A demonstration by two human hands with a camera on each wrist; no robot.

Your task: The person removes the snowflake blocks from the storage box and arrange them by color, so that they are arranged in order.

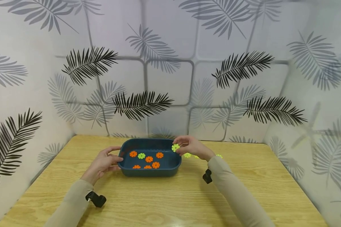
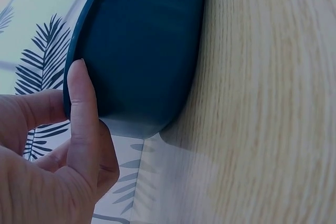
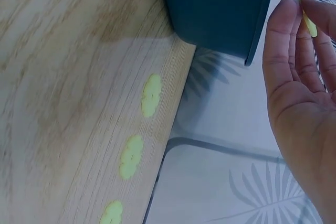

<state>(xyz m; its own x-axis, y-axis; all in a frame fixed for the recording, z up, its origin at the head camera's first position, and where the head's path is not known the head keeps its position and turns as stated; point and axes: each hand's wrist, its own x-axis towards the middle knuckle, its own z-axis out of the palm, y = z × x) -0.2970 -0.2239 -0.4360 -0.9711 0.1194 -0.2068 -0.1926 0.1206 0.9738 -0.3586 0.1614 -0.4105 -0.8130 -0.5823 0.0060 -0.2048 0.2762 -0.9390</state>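
Note:
A dark blue plastic basin (image 1: 150,172) stands on the table, holding several notched orange discs (image 1: 149,159) and one yellow-green disc (image 1: 141,155). My left hand (image 1: 104,163) grips the basin's left end, with the rim between thumb and fingers in the left wrist view. At the basin's right end, my right hand (image 1: 194,147) pinches another yellow-green notched disc (image 1: 175,148) by its edge, above the rim. The right wrist view shows this disc edge-on between the thumb and fingertips.
Right of the basin, a row of yellow-green discs (image 3: 151,95) lies on the wooden table (image 1: 170,198) near its back edge, partly hidden by the right hand in the head view. A leaf-patterned wall (image 1: 170,82) rises behind the table.

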